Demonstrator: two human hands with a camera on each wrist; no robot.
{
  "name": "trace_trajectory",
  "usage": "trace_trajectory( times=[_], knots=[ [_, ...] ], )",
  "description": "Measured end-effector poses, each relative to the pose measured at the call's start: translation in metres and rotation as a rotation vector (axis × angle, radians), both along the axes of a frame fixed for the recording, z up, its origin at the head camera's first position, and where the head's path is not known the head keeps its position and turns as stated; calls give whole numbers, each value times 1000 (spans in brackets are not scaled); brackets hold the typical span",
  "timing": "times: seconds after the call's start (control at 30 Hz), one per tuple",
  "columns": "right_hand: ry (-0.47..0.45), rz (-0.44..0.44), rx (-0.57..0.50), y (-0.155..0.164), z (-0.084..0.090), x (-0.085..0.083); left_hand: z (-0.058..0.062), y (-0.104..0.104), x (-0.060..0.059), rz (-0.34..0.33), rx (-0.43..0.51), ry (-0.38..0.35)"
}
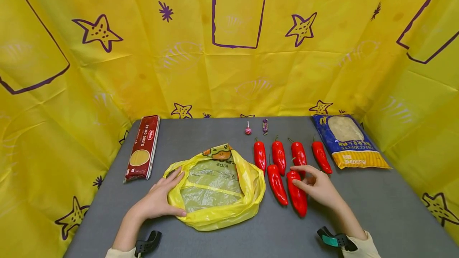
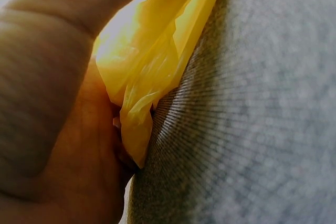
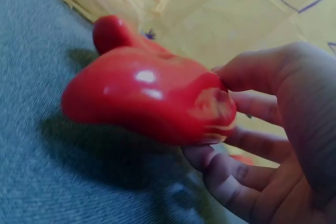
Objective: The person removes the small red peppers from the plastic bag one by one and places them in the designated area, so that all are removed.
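Note:
A yellow plastic bag (image 1: 211, 224) with a duck print lies with its mouth spread. My left hand (image 1: 159, 198) rests at its left edge, fingertips on the rim and thumb stretched along the near side. In the left wrist view, folds of the bag (image 2: 136, 77) sit between thumb and palm. My right hand (image 1: 319, 186) pinches the stem end of a glossy red chili pepper (image 1: 298, 200) between thumb and fingers. From the right wrist, the pepper (image 3: 147, 98) shows its rounded body over a shadow on the cloth. Several more red chili peppers (image 1: 276, 186) lie around it in two rows.
A red pasta packet (image 1: 142, 146) lies at the back left. A blue and yellow orecchiette bag (image 1: 349, 142) is at the back right. Near the far edge are a lollipop (image 1: 248, 130) and a purple wrapped candy (image 1: 265, 126). Yellow cloth (image 1: 236, 83) walls the grey table (image 1: 236, 246).

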State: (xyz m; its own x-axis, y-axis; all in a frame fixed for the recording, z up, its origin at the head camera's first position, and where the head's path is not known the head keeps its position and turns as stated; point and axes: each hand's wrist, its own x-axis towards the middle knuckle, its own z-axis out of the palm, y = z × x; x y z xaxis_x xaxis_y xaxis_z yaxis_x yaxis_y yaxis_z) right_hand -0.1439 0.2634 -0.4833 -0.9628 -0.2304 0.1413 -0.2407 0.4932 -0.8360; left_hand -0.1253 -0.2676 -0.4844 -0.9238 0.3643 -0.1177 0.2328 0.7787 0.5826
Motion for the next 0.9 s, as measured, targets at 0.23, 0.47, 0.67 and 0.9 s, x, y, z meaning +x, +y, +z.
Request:
trace_trajectory(
  times=[0.23, 0.47, 0.67, 0.9],
  knots=[
    [54, -35, 67, -3, -11, -1, 0, 1, 0, -8, -3, 3],
    [161, -92, 125, -8, -13, -2, -1, -1, 0, -2, -6, -2],
    [233, -121, 158, -11, -12, -2, 0, 0, -1, -4, -10, 7],
    [296, -97, 147, -9, -14, -3, -1, 0, 0, -6, -2, 7]
  ],
)
